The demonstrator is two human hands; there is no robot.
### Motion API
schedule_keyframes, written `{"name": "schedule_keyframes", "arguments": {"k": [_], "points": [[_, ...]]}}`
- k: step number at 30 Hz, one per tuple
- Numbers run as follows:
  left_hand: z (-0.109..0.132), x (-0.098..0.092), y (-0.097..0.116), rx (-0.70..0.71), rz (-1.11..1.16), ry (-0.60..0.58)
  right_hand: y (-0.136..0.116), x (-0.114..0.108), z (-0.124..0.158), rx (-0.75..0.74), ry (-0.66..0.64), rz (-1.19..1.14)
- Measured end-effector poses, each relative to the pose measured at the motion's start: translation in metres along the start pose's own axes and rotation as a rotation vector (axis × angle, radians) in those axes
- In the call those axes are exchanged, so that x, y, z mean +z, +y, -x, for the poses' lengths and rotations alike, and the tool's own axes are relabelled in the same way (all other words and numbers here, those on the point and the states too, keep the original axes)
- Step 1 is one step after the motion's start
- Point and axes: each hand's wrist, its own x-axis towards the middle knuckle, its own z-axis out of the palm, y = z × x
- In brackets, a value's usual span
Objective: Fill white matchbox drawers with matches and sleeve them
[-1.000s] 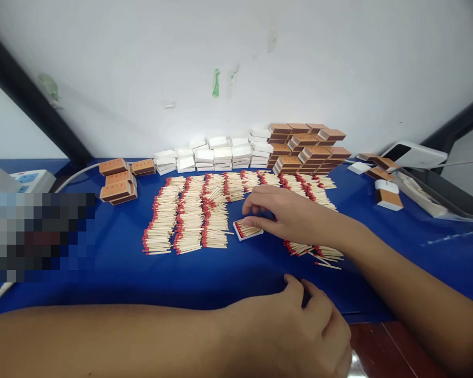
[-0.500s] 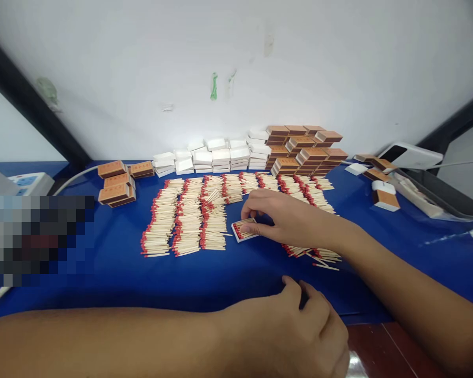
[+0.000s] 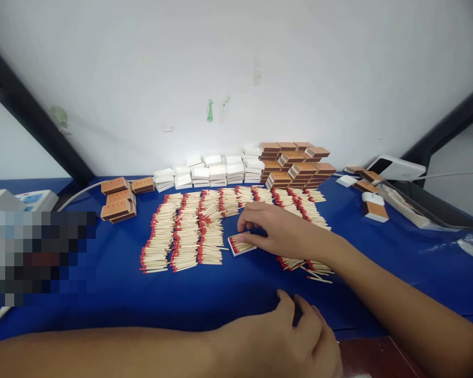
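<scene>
My right hand is closed at a small white matchbox tray filled with red-headed matches. Its thumb lies over the matches and its other fingers are bent at the far edge of the tray. The tray rests on the blue table between rows of loose matches. Near the table's front edge, my left hand hangs with bent fingers a little apart, and no object shows in it. Its palm and some fingertips are hidden.
White trays and brown matchboxes are stacked along the wall. More matchboxes stand at the left, beside a power strip. At the right lie single boxes, a white device and a black tray.
The whole scene sits slightly lower in the picture, as the camera has tilted up. My right hand stays at the matchbox tray, and my left hand keeps its pose near the table edge.
</scene>
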Motion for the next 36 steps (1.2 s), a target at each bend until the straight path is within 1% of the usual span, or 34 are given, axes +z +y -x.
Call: {"name": "schedule_keyframes", "arguments": {"k": [2,5,8,9,10,11,12,13,14,15,16,17,19,21,23,26,29,36], "points": [[0.001,0.003,0.002,-0.001,-0.026,0.028,0.001,-0.003,0.001,0.001,0.001,-0.018],[0.002,0.003,0.002,0.021,-0.060,0.092,0.001,-0.008,0.003,-0.025,-0.042,-0.044],[0.000,-0.005,-0.008,0.022,-0.049,0.144,0.004,-0.014,0.002,-0.054,-0.068,-0.068],[-0.001,-0.010,-0.016,-0.012,-0.039,0.164,0.008,-0.016,0.001,-0.055,-0.046,-0.072],[-0.001,-0.015,-0.025,-0.062,-0.034,0.175,0.014,-0.019,0.000,-0.053,0.004,-0.068],[0.000,-0.020,-0.037,-0.126,-0.044,0.217,0.022,-0.023,-0.002,-0.043,0.081,-0.053],[0.003,-0.025,-0.050,-0.196,-0.059,0.233,0.031,-0.028,-0.003,-0.001,0.189,-0.001],[0.007,-0.030,-0.064,-0.268,-0.077,0.215,0.042,-0.033,-0.004,0.056,0.303,0.079],[0.012,-0.033,-0.078,-0.342,-0.087,0.161,0.054,-0.038,-0.004,0.103,0.400,0.171],[0.019,-0.036,-0.091,-0.395,-0.062,0.088,0.066,-0.044,-0.003,0.138,0.471,0.248],[0.026,-0.037,-0.103,-0.442,-0.017,0.022,0.077,-0.049,-0.002,0.163,0.507,0.304],[0.034,-0.037,-0.112,-0.485,0.044,-0.019,0.089,-0.054,0.001,0.178,0.540,0.355],[0.047,-0.035,-0.123,-0.530,0.144,-0.073,0.108,-0.062,0.007,0.176,0.532,0.437],[0.054,-0.032,-0.124,-0.572,0.219,-0.122,0.124,-0.069,0.014,0.161,0.514,0.479],[0.057,-0.029,-0.122,-0.590,0.265,-0.159,0.135,-0.075,0.021,0.147,0.495,0.525],[0.056,-0.026,-0.120,-0.592,0.290,-0.221,0.148,-0.081,0.028,0.212,0.507,0.579],[0.056,-0.025,-0.122,-0.610,0.293,-0.270,0.155,-0.083,0.031,0.267,0.501,0.612],[0.058,-0.026,-0.125,-0.663,0.329,-0.352,0.161,-0.084,0.032,0.232,0.517,0.600]]}}
